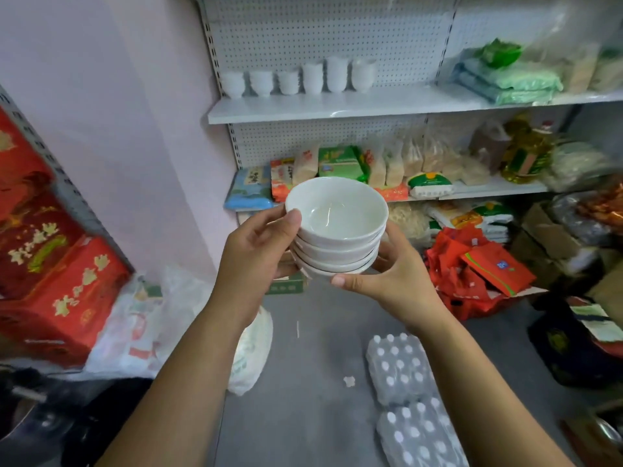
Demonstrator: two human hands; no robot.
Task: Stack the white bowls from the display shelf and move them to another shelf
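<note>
A stack of several white bowls (337, 227) hangs in mid-air at the centre of the view, tilted a little toward me. My left hand (259, 247) grips its left side, thumb on the top bowl's rim. My right hand (387, 278) cups the stack from below and the right, thumb under the lowest bowl. On the upper white shelf (303, 109) stands a row of more white bowls and cups (300, 79), upside down in short piles against the pegboard back.
Bagged food fills the lower shelf (488, 188) and the upper shelf's right end. Red packages (472, 274) and cardboard boxes lie on the floor at right, water-bottle packs (404, 392) ahead of my feet, red boxes (50, 264) and plastic bags at left.
</note>
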